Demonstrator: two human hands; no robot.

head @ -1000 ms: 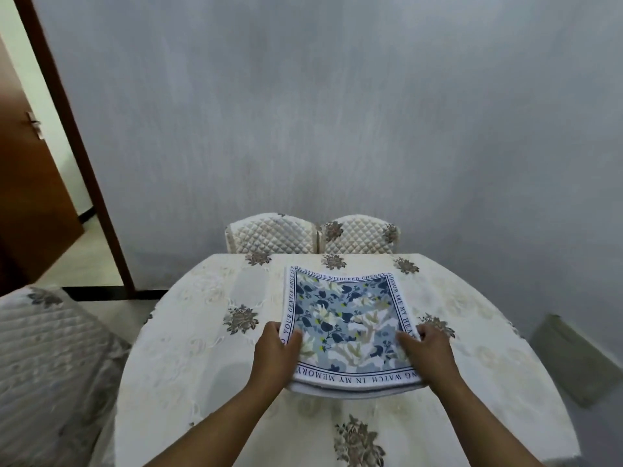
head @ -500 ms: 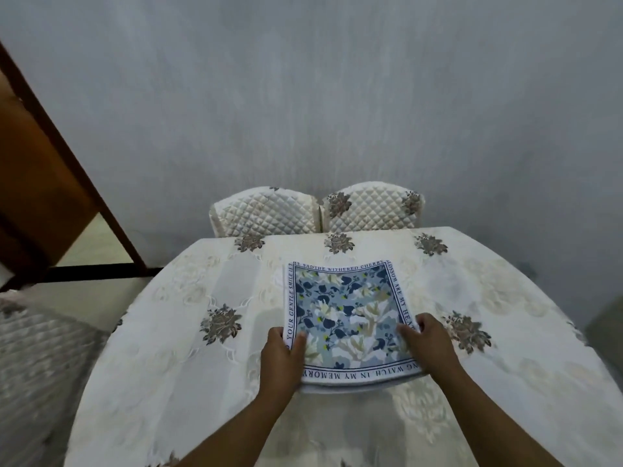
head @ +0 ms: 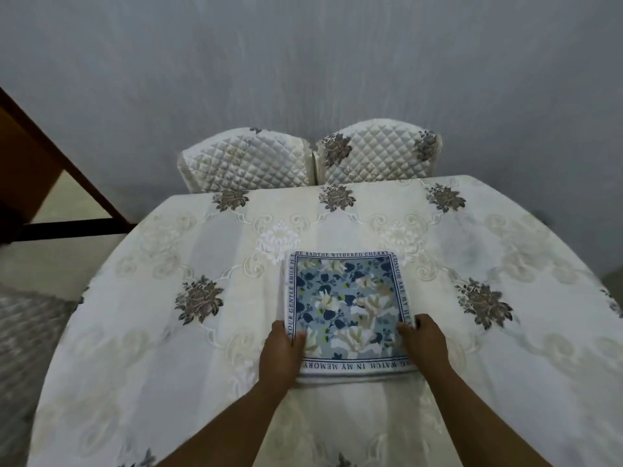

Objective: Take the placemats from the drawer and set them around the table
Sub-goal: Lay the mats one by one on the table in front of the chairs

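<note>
A stack of square placemats (head: 347, 298), blue floral with a white lettered border, lies flat on the table (head: 168, 332), which is covered in a cream embroidered cloth. My left hand (head: 281, 355) grips the stack's near left corner, thumb on top. My right hand (head: 424, 345) grips the near right corner the same way. The stack sits a little right of the table's middle, on my side. How many mats it holds cannot be told.
Two chairs with quilted cream covers (head: 249, 163) (head: 377, 156) stand at the far side against a grey wall. A brown door frame (head: 67, 156) crosses the left. Another quilted chair (head: 27, 332) shows at the left edge.
The stack has come down onto the cloth, both hands still on its near corners. My view has tilted down and closer, so the table fills more of the frame.
</note>
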